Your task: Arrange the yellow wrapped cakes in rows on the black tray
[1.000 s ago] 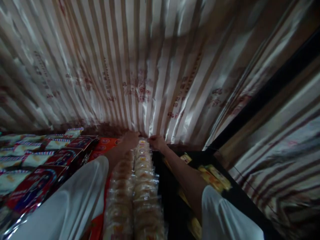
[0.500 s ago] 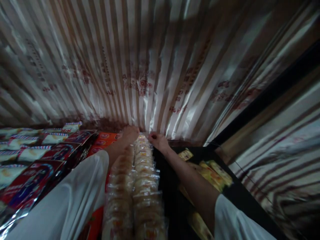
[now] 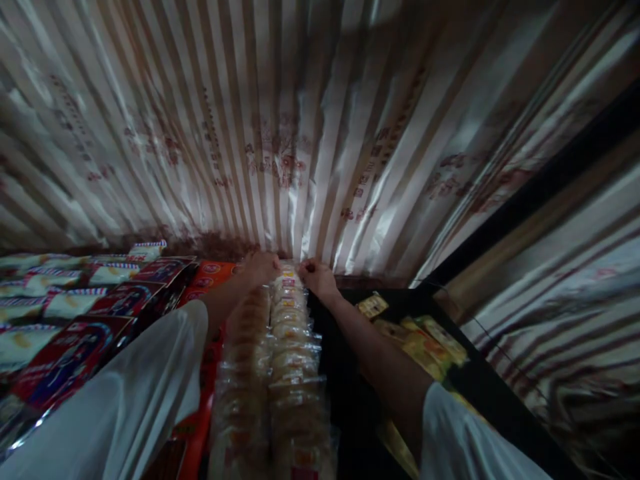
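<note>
Both my arms reach forward, and here at the far end of the right-hand row of wrapped buns [image 3: 295, 367] are my two hands, one on either side. My left hand [image 3: 261, 268] curls in at the left edge, its fingertips too dim to read; my right hand [image 3: 319, 280] bends its fingers in narrow at the right edge. Whether either grips a wrapper, I can't tell. The second row of buns [image 3: 245, 367] runs alongside, under my left forearm. Over left, orange packets [image 3: 215, 272], then dark red packets [image 3: 75, 353]; right, yellow packets [image 3: 440, 340] on the black tabletop [image 3: 345, 400]. Ahead hangs a striped curtain [image 3: 280, 100].
</note>
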The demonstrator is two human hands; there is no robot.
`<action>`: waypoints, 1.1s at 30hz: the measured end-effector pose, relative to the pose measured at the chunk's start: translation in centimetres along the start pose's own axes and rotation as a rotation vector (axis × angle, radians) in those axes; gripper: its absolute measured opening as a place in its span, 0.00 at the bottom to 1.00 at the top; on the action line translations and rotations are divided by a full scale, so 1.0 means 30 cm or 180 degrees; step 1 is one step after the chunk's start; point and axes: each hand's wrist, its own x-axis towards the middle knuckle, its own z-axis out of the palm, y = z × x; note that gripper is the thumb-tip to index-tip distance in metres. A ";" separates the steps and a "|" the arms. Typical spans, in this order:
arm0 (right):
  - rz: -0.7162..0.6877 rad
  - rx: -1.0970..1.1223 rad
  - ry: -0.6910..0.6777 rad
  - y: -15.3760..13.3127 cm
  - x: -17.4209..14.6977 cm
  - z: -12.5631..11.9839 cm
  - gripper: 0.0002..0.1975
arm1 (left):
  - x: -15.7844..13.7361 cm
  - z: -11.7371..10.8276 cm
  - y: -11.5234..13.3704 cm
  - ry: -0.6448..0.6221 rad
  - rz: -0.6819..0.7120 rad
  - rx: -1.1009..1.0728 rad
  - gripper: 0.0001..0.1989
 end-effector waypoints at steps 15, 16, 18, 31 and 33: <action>-0.0152 -0.0051 -0.0550 0.053 -0.044 -0.043 0.08 | -0.008 0.020 -0.002 0.0360 0.0174 -0.0133 0.12; -0.0106 -0.0049 -0.0453 0.048 -0.041 -0.038 0.08 | -0.008 0.021 -0.007 0.0446 0.0279 -0.0143 0.12; 0.0004 -0.0063 -0.0263 0.032 -0.038 -0.027 0.08 | -0.009 0.025 -0.019 0.0569 0.0475 -0.0144 0.10; 0.0137 -0.0624 -0.0645 -0.021 -0.146 -0.119 0.22 | -0.034 0.035 -0.010 0.0588 0.0558 0.0026 0.06; 0.0054 -0.0685 -0.0886 -0.019 -0.161 -0.131 0.21 | -0.039 0.034 -0.007 0.0630 0.0591 0.0081 0.06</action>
